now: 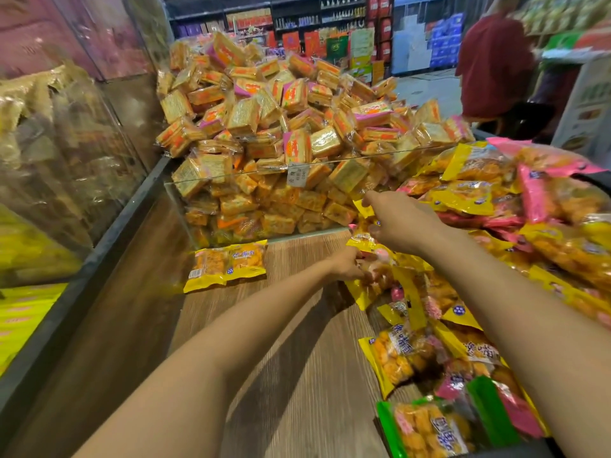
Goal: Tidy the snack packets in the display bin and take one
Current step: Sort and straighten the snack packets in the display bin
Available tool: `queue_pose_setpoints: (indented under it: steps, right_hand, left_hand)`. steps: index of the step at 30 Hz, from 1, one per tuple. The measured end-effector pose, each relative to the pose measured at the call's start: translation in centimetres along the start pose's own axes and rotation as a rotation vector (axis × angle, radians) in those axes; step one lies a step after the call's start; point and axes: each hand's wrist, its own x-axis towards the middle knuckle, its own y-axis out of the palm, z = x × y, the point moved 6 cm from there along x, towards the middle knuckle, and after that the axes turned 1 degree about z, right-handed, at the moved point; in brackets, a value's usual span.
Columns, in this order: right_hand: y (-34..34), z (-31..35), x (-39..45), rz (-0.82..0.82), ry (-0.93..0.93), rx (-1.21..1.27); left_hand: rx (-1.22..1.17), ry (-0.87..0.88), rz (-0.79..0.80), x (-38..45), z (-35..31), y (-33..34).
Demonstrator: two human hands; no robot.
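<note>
Reaching forward over the wooden bin floor (pixel 264 325), both hands meet at the edge of the snack packet pile (pixel 496 226). The left hand (pixel 347 264) grips a yellow packet (pixel 367 289) there. The right hand (pixel 396 223) pinches another packet (pixel 363 208) just above. One yellow packet lies alone (pixel 228 264), near the clear divider (pixel 264 180).

place: a grocery/snack shop
beyond the hands: clear acrylic bin (pixel 231 193) heaped with loose biscuit packets (pixel 281 120), price tag (pixel 297 175) on its front
further back: stocked shelves (pixel 297 18), stacked boxes (pixel 446 41)
far right: another person (pixel 492 67) standing in the aisle
</note>
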Motion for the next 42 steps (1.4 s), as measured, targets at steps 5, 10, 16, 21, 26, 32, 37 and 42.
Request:
queue_pose_setpoints:
  steps: [5,10,16,21,26,32,37,42]
  right_hand:
    - [0.0,0.1,0.1,-0.015,-0.005,0.014]
    - [0.0,0.3,0.0,-0.038,-0.025,0.046]
    - [0.6,1.8,-0.1,-0.003,-0.032,0.399]
    - [1.5,5.9,-2.0,0.366,0.042,1.26]
    - [1.9,7.8,-2.7,0.37,0.023,1.449]
    - [1.9,6.5,-2.2,0.208,-0.006,1.358]
    - [2.3,6.5,-2.4,0.211,-0.011,1.357]
    - [2.6,7.1,-2.5,0.244,-0.002,1.339]
  left_hand:
    - [-0.21,-0.172,0.005,-3.1,-1.2,-0.2]
    - [-0.315,-0.254,-0.071,-6.9,-0.7,-2.4]
    - [-0.599,-0.27,-0.324,-14.0,2.1,-7.2]
    - [-0.798,-0.244,-0.502,-18.6,3.5,-8.4]
    - [-0.856,-0.138,-0.538,-19.8,2.1,-7.1]
    - [-0.788,-0.095,-0.406,-19.0,1.2,-5.8]
    - [-0.857,-0.058,-0.435,-19.2,1.6,-6.9]
    - [-0.949,-0.015,-0.55,-20.2,2.4,-8.2]
